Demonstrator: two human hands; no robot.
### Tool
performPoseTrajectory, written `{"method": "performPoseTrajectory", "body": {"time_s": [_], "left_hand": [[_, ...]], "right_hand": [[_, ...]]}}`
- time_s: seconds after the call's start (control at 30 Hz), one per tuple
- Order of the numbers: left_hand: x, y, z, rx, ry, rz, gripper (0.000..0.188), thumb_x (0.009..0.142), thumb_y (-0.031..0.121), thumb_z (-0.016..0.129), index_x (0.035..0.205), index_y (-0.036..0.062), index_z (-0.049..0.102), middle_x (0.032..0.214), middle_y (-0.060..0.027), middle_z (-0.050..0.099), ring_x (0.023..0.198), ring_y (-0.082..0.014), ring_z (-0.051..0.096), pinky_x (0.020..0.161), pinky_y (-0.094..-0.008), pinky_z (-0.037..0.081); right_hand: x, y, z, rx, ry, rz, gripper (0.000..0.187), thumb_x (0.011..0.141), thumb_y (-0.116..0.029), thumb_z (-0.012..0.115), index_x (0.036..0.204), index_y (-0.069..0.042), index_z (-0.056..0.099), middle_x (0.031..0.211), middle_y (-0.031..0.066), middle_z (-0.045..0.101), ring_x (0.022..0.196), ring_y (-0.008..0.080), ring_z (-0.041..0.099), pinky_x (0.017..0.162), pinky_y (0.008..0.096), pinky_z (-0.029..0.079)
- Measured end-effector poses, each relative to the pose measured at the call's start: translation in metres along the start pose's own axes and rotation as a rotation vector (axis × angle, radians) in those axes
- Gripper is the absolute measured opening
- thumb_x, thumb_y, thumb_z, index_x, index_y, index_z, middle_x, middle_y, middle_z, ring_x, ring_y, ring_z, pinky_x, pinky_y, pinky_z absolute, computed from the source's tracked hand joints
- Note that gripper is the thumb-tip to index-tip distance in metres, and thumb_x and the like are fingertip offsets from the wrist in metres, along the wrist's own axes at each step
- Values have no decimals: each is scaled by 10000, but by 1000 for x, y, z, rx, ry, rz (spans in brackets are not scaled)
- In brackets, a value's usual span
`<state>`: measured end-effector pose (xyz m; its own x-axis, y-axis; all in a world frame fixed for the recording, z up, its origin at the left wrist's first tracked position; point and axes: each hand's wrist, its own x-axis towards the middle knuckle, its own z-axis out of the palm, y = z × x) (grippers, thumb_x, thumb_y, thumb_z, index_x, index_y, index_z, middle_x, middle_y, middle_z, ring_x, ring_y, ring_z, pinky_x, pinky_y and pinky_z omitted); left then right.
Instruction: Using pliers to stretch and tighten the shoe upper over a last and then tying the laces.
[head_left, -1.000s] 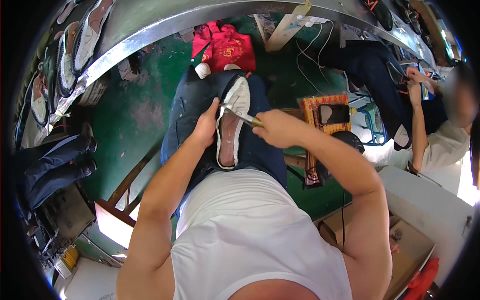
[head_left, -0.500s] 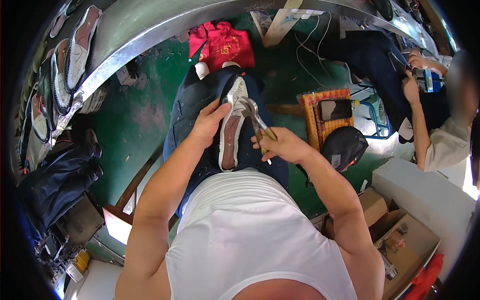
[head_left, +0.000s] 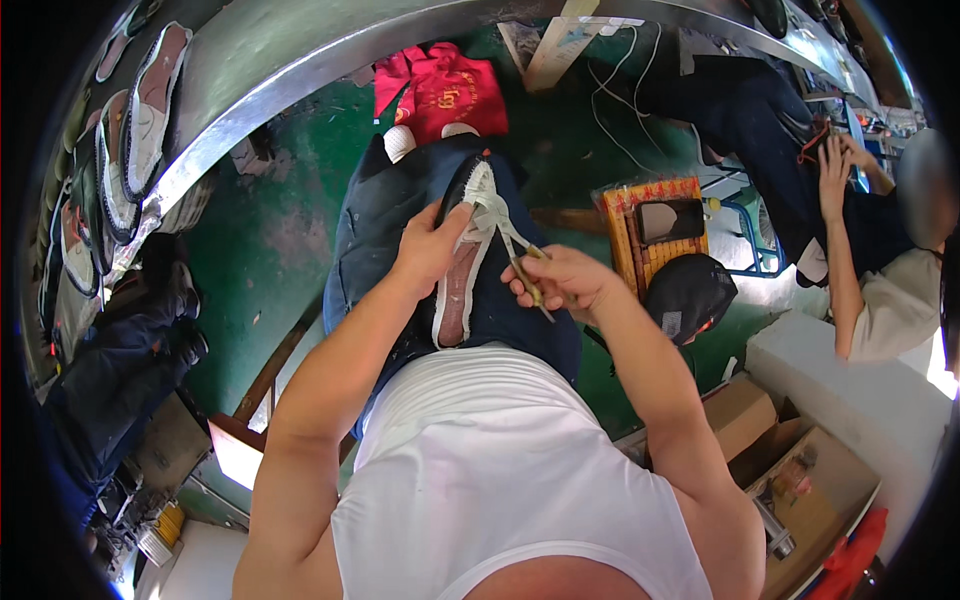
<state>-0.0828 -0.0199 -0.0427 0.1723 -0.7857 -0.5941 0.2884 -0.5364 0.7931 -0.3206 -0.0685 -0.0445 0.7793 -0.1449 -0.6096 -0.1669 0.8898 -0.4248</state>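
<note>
Across my lap lies an upturned shoe (head_left: 457,295) with a brown insole, a pale gathered rim and a dark upper; its toe points away from me. My left hand (head_left: 432,247) is wrapped round the shoe's left side, with the thumb on the rim near the toe. My right hand (head_left: 565,278) grips a pair of metal pincers (head_left: 510,238) by the brassy handles. The jaws of the pincers touch the pale rim at the forepart, close to my left thumb. Whether they have closed on the material I cannot tell.
A metal bench (head_left: 260,75) curves across the far side, with several similar shoes (head_left: 150,105) at its left end. At right are a woven seat (head_left: 655,245) bearing a phone, a black cap (head_left: 690,295), an open carton (head_left: 810,500) and a seated co-worker (head_left: 880,290). Red cloth (head_left: 445,95) lies ahead.
The pincers' jaws have moved onto the shoe's rim and the handles have spread apart. My left thumb has shifted slightly toward the jaws. The co-worker's hands have moved.
</note>
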Motion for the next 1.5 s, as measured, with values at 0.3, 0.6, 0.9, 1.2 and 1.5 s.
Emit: {"method": "performPoseTrajectory", "body": {"time_s": [0.3, 0.6, 0.9, 1.2, 1.5], "left_hand": [[8, 11, -4, 114, -12, -98, 453, 913, 320, 655, 1206, -25, 632, 1045, -120, 682, 933, -182, 641, 815, -321, 513], [11, 6, -23, 145, -176, -150, 553, 855, 315, 726, 1274, -13, 573, 1135, -130, 662, 996, -209, 640, 861, -346, 496], [29, 19, -33, 170, -301, -310, 659, 836, 308, 767, 1338, -19, 491, 1175, -140, 652, 1009, -254, 646, 784, -452, 496], [19, 19, -36, 104, -230, -269, 543, 840, 268, 770, 1252, -15, 559, 1127, -130, 671, 976, -225, 673, 823, -404, 539], [-18, 0, -30, 182, -290, -83, 661, 911, 311, 708, 1435, 25, 423, 1284, -103, 595, 1120, -180, 592, 967, -321, 473]], "right_hand": [[9, -55, 42, -877, 441, -342, 425, 1046, -366, 434, 974, 18, 602, 809, 62, 640, 670, 138, 615, 590, 308, 477], [10, -57, 42, -1332, 489, -203, 423, 1013, -362, 500, 845, 10, 610, 714, 92, 649, 622, 178, 637, 607, 340, 498], [-39, -20, 64, -1492, 269, -283, 415, 949, -286, 593, 1139, 82, 590, 997, 250, 671, 983, 387, 651, 869, 452, 503], [-13, -6, 80, -1853, 385, -402, 323, 925, -332, 629, 963, -14, 584, 864, 169, 653, 788, 364, 657, 702, 452, 524], [-30, 23, 65, -1508, 485, -243, 332, 966, -358, 564, 958, -29, 605, 880, 205, 668, 825, 412, 648, 729, 510, 504]]}}
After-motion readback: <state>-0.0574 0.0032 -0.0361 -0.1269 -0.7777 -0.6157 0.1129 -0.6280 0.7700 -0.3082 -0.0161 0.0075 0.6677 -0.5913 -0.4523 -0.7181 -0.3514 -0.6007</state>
